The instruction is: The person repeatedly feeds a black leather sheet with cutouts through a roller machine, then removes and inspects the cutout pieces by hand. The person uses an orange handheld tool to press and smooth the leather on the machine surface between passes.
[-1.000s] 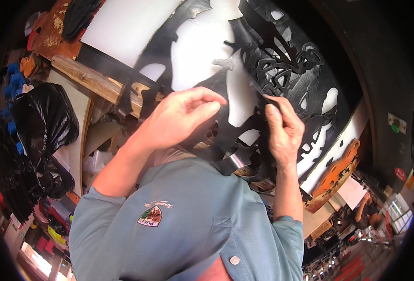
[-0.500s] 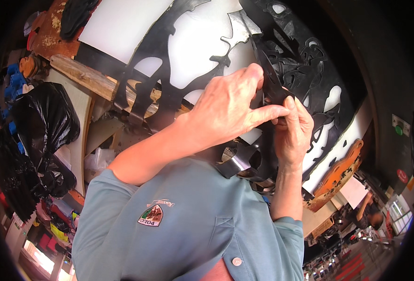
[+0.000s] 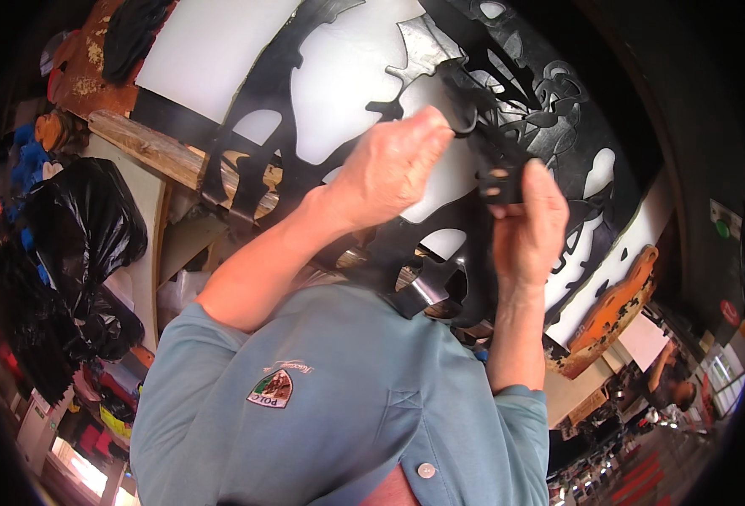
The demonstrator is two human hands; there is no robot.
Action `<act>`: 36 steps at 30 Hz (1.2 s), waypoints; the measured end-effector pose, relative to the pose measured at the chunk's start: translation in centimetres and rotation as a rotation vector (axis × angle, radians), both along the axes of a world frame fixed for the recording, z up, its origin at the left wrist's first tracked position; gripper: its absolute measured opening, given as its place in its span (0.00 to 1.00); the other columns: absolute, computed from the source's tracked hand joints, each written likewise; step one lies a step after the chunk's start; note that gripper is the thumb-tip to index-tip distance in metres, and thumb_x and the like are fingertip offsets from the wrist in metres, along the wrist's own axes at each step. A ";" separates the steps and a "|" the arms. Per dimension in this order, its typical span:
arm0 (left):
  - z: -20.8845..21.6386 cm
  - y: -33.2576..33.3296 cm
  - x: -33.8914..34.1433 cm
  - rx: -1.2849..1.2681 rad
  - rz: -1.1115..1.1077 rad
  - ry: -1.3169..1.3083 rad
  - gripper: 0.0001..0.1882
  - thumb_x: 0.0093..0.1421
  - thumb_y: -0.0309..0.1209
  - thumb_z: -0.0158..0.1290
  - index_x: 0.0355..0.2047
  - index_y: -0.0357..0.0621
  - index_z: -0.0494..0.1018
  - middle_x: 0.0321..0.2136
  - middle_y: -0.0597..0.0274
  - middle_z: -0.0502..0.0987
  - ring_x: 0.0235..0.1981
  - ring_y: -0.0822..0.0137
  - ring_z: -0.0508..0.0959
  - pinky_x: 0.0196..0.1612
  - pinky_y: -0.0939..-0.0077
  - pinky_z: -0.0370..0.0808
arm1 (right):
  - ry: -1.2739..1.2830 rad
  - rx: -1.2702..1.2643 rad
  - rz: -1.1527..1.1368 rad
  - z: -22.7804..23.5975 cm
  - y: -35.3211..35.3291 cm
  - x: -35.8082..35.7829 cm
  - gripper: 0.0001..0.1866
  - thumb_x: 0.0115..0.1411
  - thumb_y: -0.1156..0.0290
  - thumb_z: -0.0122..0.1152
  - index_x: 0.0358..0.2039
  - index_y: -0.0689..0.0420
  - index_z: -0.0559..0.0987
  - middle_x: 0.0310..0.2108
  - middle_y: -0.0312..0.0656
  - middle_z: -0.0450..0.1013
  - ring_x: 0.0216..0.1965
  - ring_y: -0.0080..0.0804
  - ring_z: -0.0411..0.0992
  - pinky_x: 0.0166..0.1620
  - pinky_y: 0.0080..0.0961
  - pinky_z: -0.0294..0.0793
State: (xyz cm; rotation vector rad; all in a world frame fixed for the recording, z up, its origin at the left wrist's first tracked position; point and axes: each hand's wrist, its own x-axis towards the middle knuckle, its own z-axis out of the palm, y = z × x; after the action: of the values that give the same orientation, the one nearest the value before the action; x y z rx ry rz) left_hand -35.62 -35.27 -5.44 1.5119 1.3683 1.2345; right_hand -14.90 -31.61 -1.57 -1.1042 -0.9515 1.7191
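I see the black pieces [image 3: 507,152] bunched in the right hand [image 3: 534,223], between thumb and fingers, reaching from there up and toward the left hand [image 3: 389,169]. The left hand's fingers are drawn together just beside the bunch; blur leaves me unable to tell whether they pinch it. Off to the left I see a black bag [image 3: 86,223], its contents hidden from me. The pieces look dark, with curved edges and small openings. Beyond lies a black sheet [image 3: 281,72] with large cut-outs.
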 end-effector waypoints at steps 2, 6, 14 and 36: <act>0.0 -0.1 -0.5 -0.123 0.042 -0.198 0.15 0.82 0.36 0.44 0.38 0.41 0.68 0.25 0.67 0.69 0.23 0.76 0.67 0.26 0.77 0.67 | 0.065 -0.008 -0.165 0.4 1.2 2.1 0.12 0.78 0.64 0.57 0.45 0.57 0.84 0.37 0.39 0.84 0.31 0.22 0.79 0.30 0.19 0.70; 0.6 0.1 -1.4 -0.238 0.155 -0.462 0.18 0.83 0.38 0.41 0.34 0.43 0.65 0.26 0.69 0.66 0.21 0.80 0.65 0.24 0.82 0.65 | 0.208 -0.006 -0.237 1.3 4.5 11.4 0.11 0.78 0.65 0.57 0.49 0.57 0.84 0.41 0.41 0.85 0.37 0.29 0.83 0.37 0.26 0.80; 0.9 0.6 -5.2 -0.274 0.420 -0.668 0.19 0.83 0.44 0.42 0.37 0.45 0.67 0.30 0.66 0.68 0.28 0.72 0.73 0.30 0.76 0.68 | 0.249 0.426 -0.685 9.8 10.2 34.3 0.13 0.77 0.68 0.57 0.49 0.68 0.78 0.42 0.48 0.77 0.39 0.33 0.72 0.38 0.28 0.71; 5.0 -3.6 4.0 -1.072 -0.437 -0.693 0.18 0.77 0.41 0.54 0.52 0.38 0.79 0.45 0.63 0.79 0.41 0.75 0.78 0.40 0.80 0.76 | -0.922 0.988 0.020 -1.7 -5.7 10.6 0.19 0.55 0.89 0.72 0.47 0.62 0.84 0.38 0.48 0.80 0.36 0.43 0.79 0.39 0.33 0.79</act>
State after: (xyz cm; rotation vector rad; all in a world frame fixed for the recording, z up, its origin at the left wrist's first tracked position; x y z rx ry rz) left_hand -31.58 -38.82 -0.40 0.4851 0.8792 0.4750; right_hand -4.27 -37.33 -3.26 -1.1284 -2.0531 0.4578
